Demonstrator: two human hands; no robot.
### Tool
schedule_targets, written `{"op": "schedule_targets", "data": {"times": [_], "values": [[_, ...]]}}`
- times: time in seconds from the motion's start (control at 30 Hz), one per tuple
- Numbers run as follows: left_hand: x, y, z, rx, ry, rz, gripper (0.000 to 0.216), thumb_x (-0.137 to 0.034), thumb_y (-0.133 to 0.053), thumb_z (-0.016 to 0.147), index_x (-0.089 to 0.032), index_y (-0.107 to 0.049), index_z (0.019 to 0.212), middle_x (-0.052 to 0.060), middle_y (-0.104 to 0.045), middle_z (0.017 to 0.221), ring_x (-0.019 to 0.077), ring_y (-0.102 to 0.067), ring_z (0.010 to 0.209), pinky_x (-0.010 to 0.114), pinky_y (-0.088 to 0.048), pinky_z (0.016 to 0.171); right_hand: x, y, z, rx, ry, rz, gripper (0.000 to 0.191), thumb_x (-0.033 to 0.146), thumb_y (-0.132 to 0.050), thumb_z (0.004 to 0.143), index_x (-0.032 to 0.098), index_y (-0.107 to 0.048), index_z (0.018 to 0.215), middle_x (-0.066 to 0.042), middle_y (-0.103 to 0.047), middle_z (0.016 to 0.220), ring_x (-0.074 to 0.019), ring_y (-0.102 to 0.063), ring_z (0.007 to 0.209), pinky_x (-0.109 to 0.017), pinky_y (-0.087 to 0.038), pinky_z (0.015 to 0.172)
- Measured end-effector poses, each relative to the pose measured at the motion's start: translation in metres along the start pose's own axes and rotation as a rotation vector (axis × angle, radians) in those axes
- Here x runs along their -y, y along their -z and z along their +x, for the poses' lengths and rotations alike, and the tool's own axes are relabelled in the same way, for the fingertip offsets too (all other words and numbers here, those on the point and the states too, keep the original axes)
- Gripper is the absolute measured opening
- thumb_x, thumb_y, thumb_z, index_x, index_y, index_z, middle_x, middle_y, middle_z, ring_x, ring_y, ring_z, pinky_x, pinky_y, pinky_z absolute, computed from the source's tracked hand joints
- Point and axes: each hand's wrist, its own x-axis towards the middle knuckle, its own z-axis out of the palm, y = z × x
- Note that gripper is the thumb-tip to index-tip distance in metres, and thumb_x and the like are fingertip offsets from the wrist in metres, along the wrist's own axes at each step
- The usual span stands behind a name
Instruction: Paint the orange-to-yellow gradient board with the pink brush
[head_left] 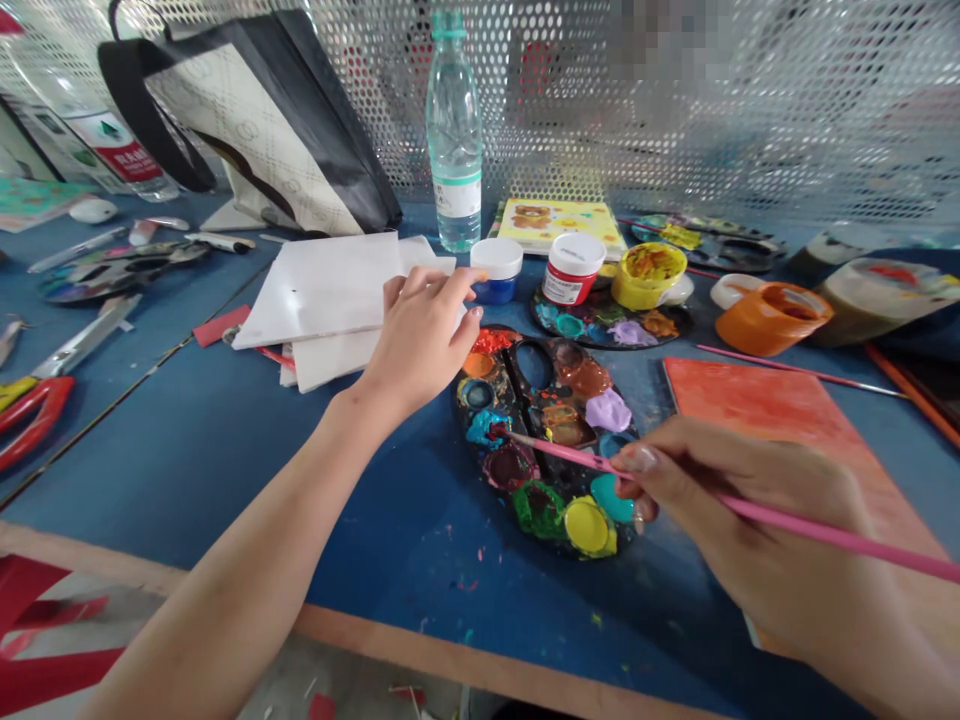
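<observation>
Two hands apart: right hand [739,520] pinches a pink paintbrush [840,535], long axis running up-left, tip on the paint palette [540,400] between the hands; empty left hand [420,340] rests at the edge of white boards [322,290].

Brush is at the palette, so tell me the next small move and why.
Probably lift the pink paintbrush off the palette toward the orange-painted panel: the right hand grips it, its tip sits at the teal paint, and the panel lies beyond.
</observation>
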Motion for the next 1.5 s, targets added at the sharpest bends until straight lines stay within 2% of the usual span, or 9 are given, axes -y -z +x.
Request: {"op": "schedule_targets", "data": {"times": [0.17, 0.53, 0.67, 0.87, 1.03, 1.13, 1.27, 1.33, 1.5], "values": [[0.000, -0.001, 0.000, -0.008, -0.007, 0.003, 0.029, -0.020, -0.045, 0.091, -0.022, -0.052, 0.119, 0.004, -0.069, 0.106, 0.0250, -0.052, 0.112, 0.043, -0.034, 0.098, -0.002, -0.001, 0.003, 0.056, -0.030, 0.164, 0.039, 0.032, -0.050, 0.091, 0.019, -0.055, 0.054, 0.004, -0.053, 0.044, -0.0074, -0.048, 0.037, -0.016, -0.035, 0.035], [0.001, 0.000, -0.001, -0.009, -0.015, -0.007, 0.031, -0.019, -0.043, 0.091, -0.023, -0.052, 0.120, 0.003, -0.069, 0.107, 0.0247, -0.051, 0.113, 0.043, -0.033, 0.097, -0.018, 0.010, -0.003, -0.089, -0.239, 0.386, 0.027, 0.039, -0.062, 0.086, 0.021, -0.065, 0.067, -0.001, -0.065, 0.064, -0.0141, -0.062, 0.055, -0.020, -0.042, 0.041], [0.001, 0.000, -0.001, -0.006, -0.022, -0.005, 0.031, -0.019, -0.043, 0.091, -0.023, -0.052, 0.121, 0.004, -0.069, 0.107, 0.0250, -0.052, 0.113, 0.043, -0.033, 0.097, -0.011, 0.012, -0.009, -0.047, -0.114, 0.194, 0.033, 0.036, -0.056, 0.090, 0.022, -0.062, 0.061, 0.002, -0.060, 0.048, -0.0085, -0.051, 0.036, -0.018, -0.030, 0.030], [0.001, -0.001, 0.000, -0.009, -0.011, 0.007, 0.030, -0.018, -0.045, 0.091, -0.021, -0.053, 0.120, 0.004, -0.068, 0.109, 0.0249, -0.052, 0.112, 0.042, -0.033, 0.097, -0.002, 0.012, -0.010, 0.074, 0.211, 0.023, 0.027, 0.033, -0.058, 0.086, 0.025, -0.057, 0.060, 0.010, -0.054, 0.043, -0.0040, -0.043, 0.029, -0.014, -0.031, 0.029], [0.002, -0.001, 0.000, -0.012, -0.014, 0.014, 0.031, -0.018, -0.046, 0.091, -0.022, -0.052, 0.121, 0.003, -0.069, 0.107, 0.0244, -0.052, 0.112, 0.041, -0.033, 0.098, -0.009, 0.013, -0.012, 0.067, 0.231, -0.046, 0.021, 0.035, -0.056, 0.088, 0.028, -0.061, 0.068, 0.010, -0.057, 0.045, -0.0039, -0.045, 0.029, -0.013, -0.036, 0.031], [0.003, -0.002, -0.001, -0.020, -0.020, 0.017, 0.031, -0.018, -0.046, 0.091, -0.022, -0.052, 0.121, 0.003, -0.069, 0.108, 0.0243, -0.052, 0.112, 0.042, -0.033, 0.098, -0.011, 0.013, -0.013, 0.101, 0.245, -0.062, 0.026, 0.040, -0.051, 0.091, 0.029, -0.062, 0.070, 0.008, -0.065, 0.055, -0.0044, -0.048, 0.032, -0.014, -0.038, 0.034], [0.003, -0.002, -0.001, -0.019, -0.017, 0.022, 0.030, -0.018, -0.045, 0.091, -0.021, -0.052, 0.121, 0.003, -0.069, 0.108, 0.0242, -0.052, 0.112, 0.042, -0.033, 0.098, -0.010, 0.013, -0.014, 0.089, 0.271, -0.082, 0.030, 0.037, -0.048, 0.093, 0.027, -0.058, 0.066, 0.009, -0.058, 0.047, -0.0040, -0.046, 0.030, -0.012, -0.038, 0.035], [0.002, -0.002, -0.001, -0.017, -0.015, 0.024, 0.031, -0.019, -0.045, 0.091, -0.021, -0.052, 0.121, 0.003, -0.068, 0.109, 0.0242, -0.052, 0.113, 0.042, -0.033, 0.098, -0.009, 0.013, -0.013, 0.115, 0.297, -0.091, 0.031, 0.037, -0.047, 0.093, 0.027, -0.058, 0.066, 0.007, -0.063, 0.053, -0.0040, -0.047, 0.031, -0.013, -0.040, 0.036], [0.002, -0.001, -0.001, -0.020, -0.019, 0.018, 0.030, -0.018, -0.045, 0.091, -0.020, -0.053, 0.121, 0.003, -0.069, 0.107, 0.0240, -0.052, 0.113, 0.042, -0.033, 0.098, -0.009, 0.013, -0.011, 0.062, 0.294, -0.121, 0.032, 0.038, -0.046, 0.094, 0.027, -0.060, 0.067, 0.010, -0.053, 0.041, -0.0036, -0.041, 0.025, -0.014, -0.029, 0.027]]}}
